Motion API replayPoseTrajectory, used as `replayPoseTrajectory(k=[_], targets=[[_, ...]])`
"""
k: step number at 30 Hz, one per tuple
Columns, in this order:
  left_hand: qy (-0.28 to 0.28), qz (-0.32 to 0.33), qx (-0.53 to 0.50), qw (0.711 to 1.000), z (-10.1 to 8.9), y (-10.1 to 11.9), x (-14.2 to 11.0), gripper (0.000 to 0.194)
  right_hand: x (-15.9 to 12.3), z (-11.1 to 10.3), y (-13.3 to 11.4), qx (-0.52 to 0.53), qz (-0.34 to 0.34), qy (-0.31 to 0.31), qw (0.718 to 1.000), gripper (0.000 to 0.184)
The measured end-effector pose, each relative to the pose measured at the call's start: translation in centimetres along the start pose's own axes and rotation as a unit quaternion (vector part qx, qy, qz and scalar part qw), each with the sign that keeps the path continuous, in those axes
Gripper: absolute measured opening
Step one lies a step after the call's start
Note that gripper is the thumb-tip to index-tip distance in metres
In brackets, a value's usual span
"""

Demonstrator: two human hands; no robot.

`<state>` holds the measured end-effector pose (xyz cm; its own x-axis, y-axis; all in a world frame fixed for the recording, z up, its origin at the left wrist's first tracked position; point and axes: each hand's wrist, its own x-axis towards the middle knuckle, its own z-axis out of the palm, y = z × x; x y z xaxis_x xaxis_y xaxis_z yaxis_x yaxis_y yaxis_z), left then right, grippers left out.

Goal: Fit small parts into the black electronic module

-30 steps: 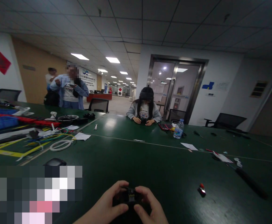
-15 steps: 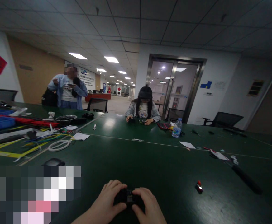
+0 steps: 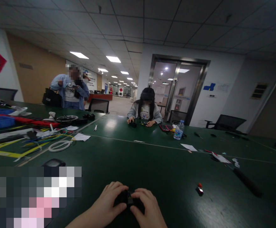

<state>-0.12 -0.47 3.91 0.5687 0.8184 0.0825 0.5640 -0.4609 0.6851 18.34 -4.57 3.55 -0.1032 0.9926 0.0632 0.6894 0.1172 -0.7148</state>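
Observation:
Low in the middle of the view, a small black object [image 3: 130,200] rests at the table's near side. Its kind does not show clearly; its middle has a paler, shiny part. My left hand [image 3: 110,200] curls around its left end, thumb below and fingers above. From the other side, my right hand [image 3: 149,206] grips its right end in the same way. Both hands cover most of the object. To the right of my hands lies a small red and dark piece [image 3: 199,189] with a bright, shiny face.
On the dark green table [image 3: 166,167] lie a black-handled tool [image 3: 247,182] at right and a computer mouse [image 3: 54,163] at left. A water bottle [image 3: 179,129] stands farther back. Cables [image 3: 60,145] and blue trays [image 3: 0,124] crowd the left. Opposite sits a person [image 3: 145,109]; another [image 3: 69,87] stands.
My hands stay on the black object, shifted slightly left and up in the picture. Across the table, the standing person leans more forward, and someone else shows partly behind them.

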Motion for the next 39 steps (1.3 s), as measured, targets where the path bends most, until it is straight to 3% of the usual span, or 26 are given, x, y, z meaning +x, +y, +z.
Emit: replayPoseTrajectory(k=[5,15,27,39], targets=[[-0.003,0.014,-0.006,1.0,-0.1,-0.3,0.0,0.045,0.0,0.6,0.2,0.03,-0.006,0.05,0.998,0.026],[-0.015,-0.004,-0.018,1.0,-0.4,0.9,-0.2,0.042,0.2,0.1,0.3,0.03,-0.021,0.012,0.999,0.024],[0.001,0.001,-0.017,1.0,-0.1,0.3,0.0,0.044,0.5,0.4,1.3,0.096,-0.048,0.055,0.993,0.02],[0.005,-0.008,-0.022,1.0,-0.4,1.0,-0.3,0.042,0.2,-1.4,0.9,0.199,-0.005,0.109,0.974,0.028]])
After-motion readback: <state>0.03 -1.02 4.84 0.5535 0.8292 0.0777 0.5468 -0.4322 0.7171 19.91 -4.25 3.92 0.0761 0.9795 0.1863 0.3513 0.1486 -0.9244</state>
